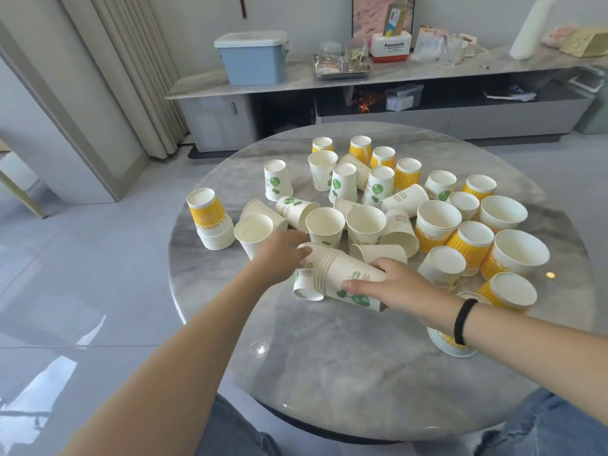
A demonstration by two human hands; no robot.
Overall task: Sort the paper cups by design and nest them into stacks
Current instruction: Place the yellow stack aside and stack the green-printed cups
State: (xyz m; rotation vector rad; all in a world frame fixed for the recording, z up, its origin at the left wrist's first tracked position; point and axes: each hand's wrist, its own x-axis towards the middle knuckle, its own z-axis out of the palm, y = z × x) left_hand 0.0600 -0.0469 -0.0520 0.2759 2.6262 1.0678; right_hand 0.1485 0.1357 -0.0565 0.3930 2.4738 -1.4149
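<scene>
- At the near middle of the round marble table (362, 373), a nested stack of green-leaf cups (342, 278) is lying on its side, probably so that more cups can be slid on from the open end.
- The stack's long axis is running across the table, its open rims pointing left and slightly away from the person, its closed base pointing right into the palm.
- The right hand (401, 287) is gripping the base end of the stack, thumb lying along the near wall and fingers curling over the top, which is steadying it for nesting.
- The left hand (279, 255) is reaching in at the stack's rim end with its fingers curved; whether it is pinching a cup or only touching the rim cannot be told.
- Just below the rim end, one small green-leaf cup (307, 286) is sitting bottom-up beside the stack, partly hidden by it.
- Beyond the stack, loose green-leaf cups (342, 185) are standing or lying in a jumble, some upright, some upturned, some tipped over.
- To the right of the stack, yellow striped cups (473, 241) are crowding together, several already nested, most unsorted.
- Far left of the stack, near the table's edge, a finished pile of yellow cups (210, 218) is standing upside down, apart from the rest, seemingly a sorted set.
- Much sorting appears to be remaining.
</scene>
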